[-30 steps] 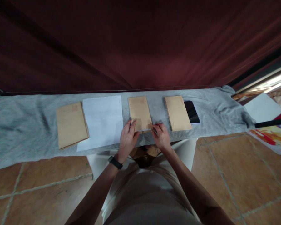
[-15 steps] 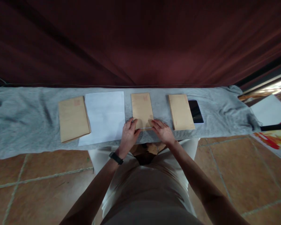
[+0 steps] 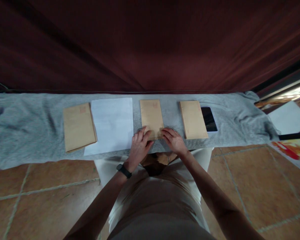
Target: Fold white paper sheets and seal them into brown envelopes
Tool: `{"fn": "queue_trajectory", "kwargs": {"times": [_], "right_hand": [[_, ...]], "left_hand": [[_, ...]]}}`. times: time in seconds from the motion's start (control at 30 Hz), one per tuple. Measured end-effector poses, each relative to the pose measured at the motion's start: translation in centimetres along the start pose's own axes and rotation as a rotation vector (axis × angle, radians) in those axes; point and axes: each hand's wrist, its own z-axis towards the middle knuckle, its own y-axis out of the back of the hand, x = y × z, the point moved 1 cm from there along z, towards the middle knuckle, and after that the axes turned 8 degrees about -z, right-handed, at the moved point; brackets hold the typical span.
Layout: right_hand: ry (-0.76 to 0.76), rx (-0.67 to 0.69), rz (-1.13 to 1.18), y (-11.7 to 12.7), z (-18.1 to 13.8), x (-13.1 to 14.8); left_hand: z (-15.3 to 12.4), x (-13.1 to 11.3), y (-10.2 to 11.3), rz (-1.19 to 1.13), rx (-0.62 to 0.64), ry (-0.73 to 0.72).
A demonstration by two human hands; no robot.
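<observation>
A brown paper envelope [image 3: 152,115] lies lengthwise in front of me on a grey cloth, with a faint reddish mark at its far right corner. My left hand [image 3: 140,142] is at its near left corner, fingers over the paper and thumb along the near edge. At the near right corner, the fingertips of my right hand [image 3: 174,140] are pressed together on the envelope. Both hands hold its near end down against the cloth. What is under the fingertips is hidden.
White paper sheets [image 3: 112,125] lie left of the envelope, partly under a stack of brown envelopes [image 3: 79,128]. To the right, another envelope stack [image 3: 193,120] overlaps a dark-screened phone [image 3: 209,119]. The grey cloth [image 3: 230,116] covers a narrow bench before a dark red curtain [image 3: 150,46].
The white strip seen along the envelope's near edge no longer shows. My left hand's fingers have shifted slightly inward over the near end; my right hand has barely moved.
</observation>
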Motion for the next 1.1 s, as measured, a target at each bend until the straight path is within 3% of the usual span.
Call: {"fn": "queue_trajectory", "kwargs": {"times": [0.3, 0.5, 0.8, 0.93, 1.1], "right_hand": [[0.007, -0.02, 0.014, -0.4, -0.3, 0.0], [-0.041, -0.089, 0.055, -1.0, -0.2, 0.1], [-0.152, -0.24, 0.02, -2.0, 0.6, 1.2], [-0.168, -0.245, -0.039, -2.2, 0.7, 1.5], [-0.177, -0.241, -0.046, -2.1, 0.9, 1.4]], "left_hand": [[0.3, -0.4, -0.7, -0.006, 0.056, -0.083], [0.4, -0.4, -0.9, -0.033, -0.018, -0.032], [1.2, -0.5, -1.5, 0.12, -0.111, 0.006], [0.6, -0.6, -1.6, 0.173, -0.099, -0.111], [-1.2, -1.7, -2.2, 0.209, 0.06, -0.282]]}}
